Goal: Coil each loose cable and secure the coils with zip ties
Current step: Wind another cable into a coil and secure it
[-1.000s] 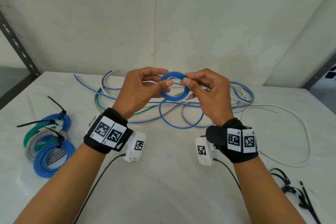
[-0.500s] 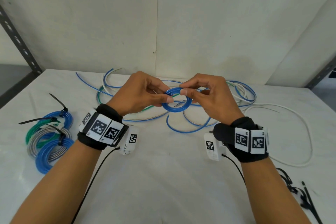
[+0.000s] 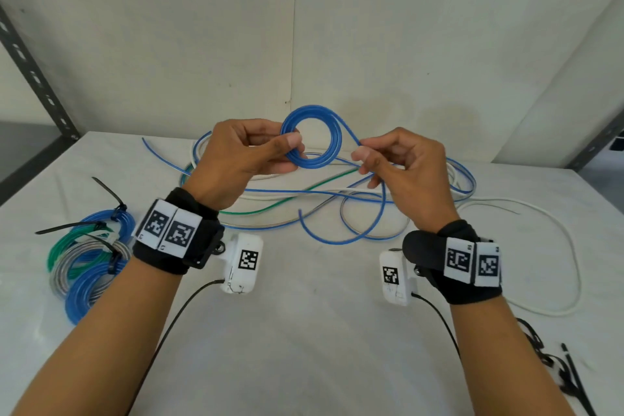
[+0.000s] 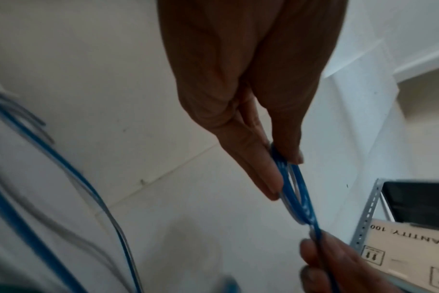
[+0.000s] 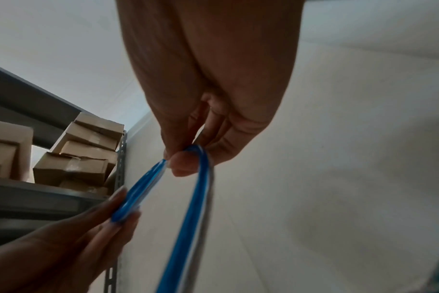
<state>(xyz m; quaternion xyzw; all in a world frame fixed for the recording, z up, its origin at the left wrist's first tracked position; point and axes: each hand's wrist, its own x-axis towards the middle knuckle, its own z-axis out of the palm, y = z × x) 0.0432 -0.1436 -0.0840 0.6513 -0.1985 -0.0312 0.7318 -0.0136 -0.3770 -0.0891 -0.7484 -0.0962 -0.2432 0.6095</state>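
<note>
A small coil of blue cable stands upright in the air above the table. My left hand pinches its lower left rim between thumb and fingers; the left wrist view shows the coil edge-on in that pinch. My right hand pinches the free run of the same blue cable just right of the coil. The loose tail drops from that hand to the table. A tangle of blue, white and green loose cables lies behind both hands.
Several tied coils in blue, green and grey sit at the left of the table. Black zip ties lie at the front right. A long white cable loops at the right. Metal shelving with cardboard boxes stands to the sides.
Both hands have lifted the blue coil higher and turned it upright. My right hand has slid off the coil's rim onto the free run, drawing it out to the right.
</note>
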